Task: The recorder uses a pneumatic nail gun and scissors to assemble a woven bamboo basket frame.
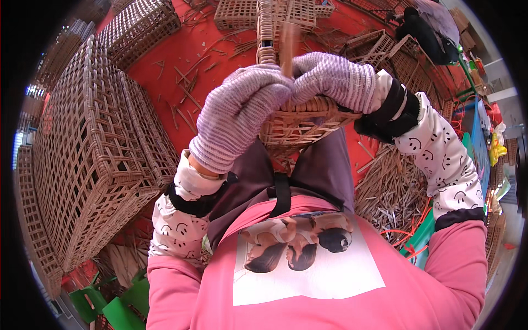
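Close to the body, a half-made basket (300, 129) sits on the person's lap, against the dark apron (319, 170). It is made of thin brown strips woven into a lattice.

Both hands wear striped purple gloves and meet on the basket's top rim. The left hand (239, 113) is curled over the rim, its fingers (264, 82) bent tight and pressing down on the weave. The right hand (335, 80) is curled too, and its fingers (308, 66) pinch a thin strip (287, 47) that stands up between the two hands. The strip looks blurry, so it is likely moving.

This looks like the weaving step, with a strip being worked into the rim. The next move likely calls for the left hand to hold the rim steady while the right pulls the strip snug, without snapping it.

A little farther, a heap of loose strips (390, 192) lies on the person's right. On the left stands a big stack of finished baskets (93, 148). Farthest off, scraps dot the red floor (192, 49), with more baskets (385, 47) behind.
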The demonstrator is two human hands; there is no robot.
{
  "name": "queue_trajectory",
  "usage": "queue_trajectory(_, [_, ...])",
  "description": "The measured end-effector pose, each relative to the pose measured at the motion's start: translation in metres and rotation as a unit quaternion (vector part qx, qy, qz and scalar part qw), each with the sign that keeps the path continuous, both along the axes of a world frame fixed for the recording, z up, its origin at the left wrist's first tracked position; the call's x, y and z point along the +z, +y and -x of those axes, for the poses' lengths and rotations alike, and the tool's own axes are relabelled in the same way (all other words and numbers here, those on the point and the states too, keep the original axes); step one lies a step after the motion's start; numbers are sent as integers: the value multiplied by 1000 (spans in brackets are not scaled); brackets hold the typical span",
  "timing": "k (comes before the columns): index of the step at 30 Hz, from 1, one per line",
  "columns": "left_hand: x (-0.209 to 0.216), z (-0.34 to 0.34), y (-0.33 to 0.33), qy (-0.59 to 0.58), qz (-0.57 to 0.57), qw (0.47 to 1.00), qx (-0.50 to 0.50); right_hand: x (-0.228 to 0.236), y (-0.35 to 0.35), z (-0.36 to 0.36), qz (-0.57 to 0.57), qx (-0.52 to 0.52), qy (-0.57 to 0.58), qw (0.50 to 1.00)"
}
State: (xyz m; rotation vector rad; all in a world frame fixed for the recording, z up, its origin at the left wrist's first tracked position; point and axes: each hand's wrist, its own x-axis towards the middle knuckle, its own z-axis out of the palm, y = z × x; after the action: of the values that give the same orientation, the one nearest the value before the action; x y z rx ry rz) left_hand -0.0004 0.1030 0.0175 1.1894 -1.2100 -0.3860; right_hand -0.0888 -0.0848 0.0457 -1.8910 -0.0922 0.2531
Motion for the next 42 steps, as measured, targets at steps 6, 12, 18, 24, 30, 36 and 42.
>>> queue_trajectory(6, [11, 18, -4, 153, 79, 985, 2, 9, 9, -1, -81, -65, 103, 989])
queue_trajectory(12, [22, 17, 19, 299, 72, 948, -80, 20, 16, 2, 4, -23, 60, 998])
queue_trajectory(18, [56, 20, 37, 28, -5, 999, 38, 9, 21, 8, 7, -76, 105, 992])
queue_trajectory(24, [72, -6, -50, 58, -37, 997, 20, 8, 14, 19, 74, -141, -45, 986])
queue_trajectory(30, [36, -46, -104, 199, -100, 975, 9, 15, 38, 38, 240, -195, -221, 925])
queue_trajectory(36, [29, -64, -102, -63, -70, 988, 119, 11, 47, 37, 343, -121, -311, 878])
queue_trajectory(42, [21, -76, -94, 25, -4, 983, 184, 8, 39, 24, 330, -104, -299, 889])
